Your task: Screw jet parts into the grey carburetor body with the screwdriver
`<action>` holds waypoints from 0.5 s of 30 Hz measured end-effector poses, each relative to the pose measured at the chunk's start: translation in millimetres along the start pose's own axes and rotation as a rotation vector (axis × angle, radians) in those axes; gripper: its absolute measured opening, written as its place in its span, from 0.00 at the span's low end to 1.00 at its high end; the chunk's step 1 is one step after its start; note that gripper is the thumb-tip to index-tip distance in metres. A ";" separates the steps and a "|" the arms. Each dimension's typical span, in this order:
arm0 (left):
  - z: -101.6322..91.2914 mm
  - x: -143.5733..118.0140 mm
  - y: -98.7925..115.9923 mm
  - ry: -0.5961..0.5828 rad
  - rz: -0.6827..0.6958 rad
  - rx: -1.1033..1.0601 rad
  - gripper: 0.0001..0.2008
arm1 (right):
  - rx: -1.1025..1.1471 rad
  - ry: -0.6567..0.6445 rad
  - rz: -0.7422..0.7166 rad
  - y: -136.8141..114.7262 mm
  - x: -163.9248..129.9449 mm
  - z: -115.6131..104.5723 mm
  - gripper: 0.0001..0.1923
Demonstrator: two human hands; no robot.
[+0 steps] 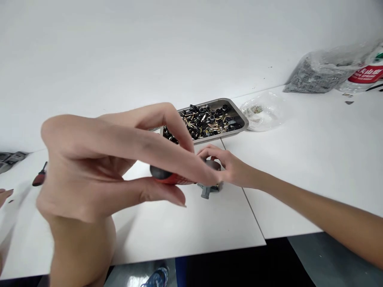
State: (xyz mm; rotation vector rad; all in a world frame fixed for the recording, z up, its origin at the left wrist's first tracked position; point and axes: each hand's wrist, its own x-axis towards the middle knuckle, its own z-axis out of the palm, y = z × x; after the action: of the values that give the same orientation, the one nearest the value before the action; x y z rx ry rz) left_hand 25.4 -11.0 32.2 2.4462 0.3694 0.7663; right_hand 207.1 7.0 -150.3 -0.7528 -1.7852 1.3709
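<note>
**Screwdriver pinched over grey part**

Nearest, the left hand [98,159] pinches a red-and-black screwdriver [169,176] between thumb and fingers. Just beyond, the right hand [229,167] closes on a small grey part [209,189] on the counter [299,159]. Farther back sits a metal tray [241,119].

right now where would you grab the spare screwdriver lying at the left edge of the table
Grip the red and black screwdriver around its thick handle, coming from above. It lies flat on the white table with bare surface on both sides, and only the handle end shows clearly; the shaft runs up and away, too thin to hold well.
</note>
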 end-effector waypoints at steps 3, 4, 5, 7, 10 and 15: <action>3.4 -7.0 -2.5 0.041 -0.048 -0.035 0.14 | -0.003 0.012 0.000 0.2 -0.2 0.4 0.14; 4.6 -9.1 -2.6 0.060 -0.055 -0.053 0.17 | -0.003 0.009 0.003 0.2 -0.2 0.6 0.14; 5.6 -10.2 -2.1 0.067 -0.060 -0.070 0.20 | -0.005 0.005 0.009 0.1 -0.3 0.7 0.14; 6.7 -8.2 0.7 0.075 -0.067 -0.092 0.25 | -0.004 0.000 0.014 -0.1 -0.2 0.8 0.14; 5.3 2.8 5.8 0.068 -0.099 -0.044 0.28 | -0.005 0.010 0.002 -0.4 -0.1 0.5 0.13; 0.0 3.3 -1.0 -0.001 0.005 0.051 0.16 | -0.016 -0.009 0.006 -0.9 0.0 0.0 0.14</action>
State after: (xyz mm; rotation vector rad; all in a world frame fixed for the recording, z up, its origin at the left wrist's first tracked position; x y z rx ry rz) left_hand 28.0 -8.8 33.1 2.4962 0.3875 0.7660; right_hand 207.1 6.7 -149.4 -0.7625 -1.8035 1.3678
